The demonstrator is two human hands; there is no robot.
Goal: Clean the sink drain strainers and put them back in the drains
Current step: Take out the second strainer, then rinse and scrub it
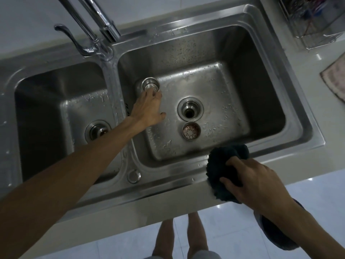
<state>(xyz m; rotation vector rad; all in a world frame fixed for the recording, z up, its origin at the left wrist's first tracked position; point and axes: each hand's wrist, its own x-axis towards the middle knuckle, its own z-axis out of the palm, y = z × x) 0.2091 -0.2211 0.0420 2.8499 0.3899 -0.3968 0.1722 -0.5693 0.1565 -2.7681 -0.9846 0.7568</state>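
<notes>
Two steel strainers lie loose in the right basin (261, 101) of a double sink. One strainer (150, 85) stands at the basin's far left; my left hand (149, 109) reaches over the divider and its fingertips touch that strainer's near rim. The other strainer (191, 130) sits upright just in front of the right drain (190, 109), which is uncovered. The left drain (97, 130) in the left basin (46, 101) has no strainer in it. My right hand (250, 180) grips a dark teal cloth (222, 165) on the sink's front right rim.
A chrome faucet (104, 23) and its lever rise behind the divider. A clear rack of utensils (313, 21) stands at the back right, and a pinkish cloth (336, 79) lies on the counter at the right edge. My bare legs (179, 238) show below the counter.
</notes>
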